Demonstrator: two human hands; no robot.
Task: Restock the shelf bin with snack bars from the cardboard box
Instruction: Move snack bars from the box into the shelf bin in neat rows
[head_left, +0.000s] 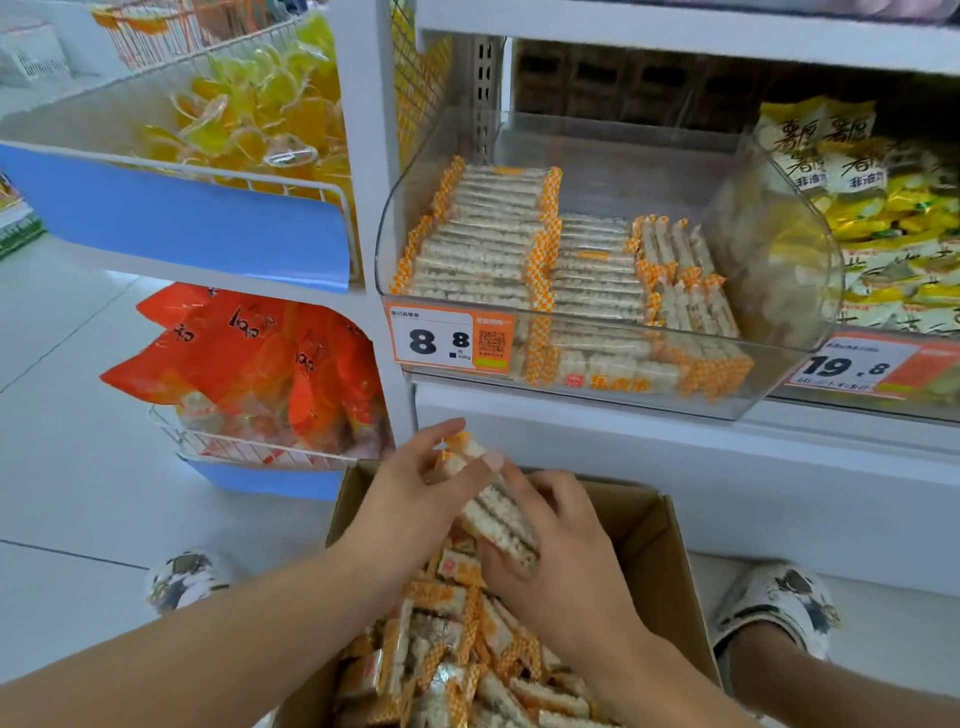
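Note:
A clear plastic shelf bin (769, 374) holds rows of orange-and-white wrapped snack bars (488, 249), stacked flat on the left and on edge at the right. Below it an open cardboard box (670, 540) on the floor is full of loose snack bars (447, 654). Both hands are over the box holding a small stack of bars (498, 514). My left hand (415, 499) pinches the stack's upper end between thumb and fingers. My right hand (561, 551) grips its lower end from the right.
A price tag reading 8.8 (449, 340) is stuck on the bin's front. A neighbouring bin of yellow packets (893, 218) stands to the right. Wire baskets hold yellow bags (260, 104) and orange bags (249, 364) at left. My patterned slippers (779, 603) flank the box.

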